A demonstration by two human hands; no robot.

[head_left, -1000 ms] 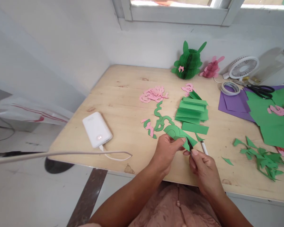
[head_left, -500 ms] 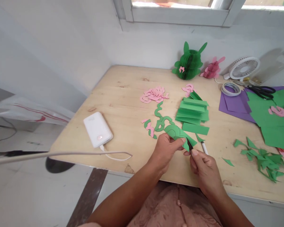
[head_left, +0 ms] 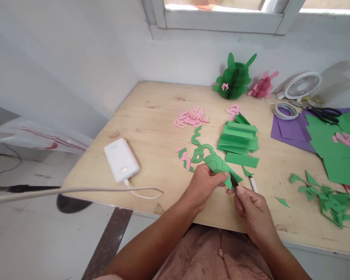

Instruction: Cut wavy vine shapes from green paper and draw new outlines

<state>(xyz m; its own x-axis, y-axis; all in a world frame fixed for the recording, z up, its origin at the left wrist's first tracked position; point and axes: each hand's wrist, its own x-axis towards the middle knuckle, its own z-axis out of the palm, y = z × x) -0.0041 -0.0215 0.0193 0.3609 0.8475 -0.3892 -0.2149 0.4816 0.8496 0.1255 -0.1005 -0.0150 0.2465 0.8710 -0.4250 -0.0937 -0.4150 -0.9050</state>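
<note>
My left hand (head_left: 204,182) pinches a green paper piece (head_left: 217,163) with curved outlines drawn on it. In my right hand (head_left: 249,202) is a small pair of dark scissors (head_left: 234,181), mostly hidden by the fingers; its blades meet the paper's lower right part. Just beyond the paper lie cut green curved strips (head_left: 202,152) and a pink and green curl (head_left: 184,158). A stack of folded green paper strips (head_left: 238,138) sits further back. Beside my right hand rests a white pen (head_left: 253,184), partly under a green scrap.
A white power bank (head_left: 121,159) with a cable lies left. Pink cutouts (head_left: 191,117) are piled mid-table. Behind stand green (head_left: 235,81) and pink paper figures (head_left: 262,85) and a fan (head_left: 303,85). Tape (head_left: 286,111), black-handled scissors (head_left: 326,114), green sheets (head_left: 338,155) and scraps (head_left: 329,200) lie right.
The scissors have shifted slightly at the paper, showing a little more of their dark blades. Both hands stay almost in place; the whole view has moved slightly.
</note>
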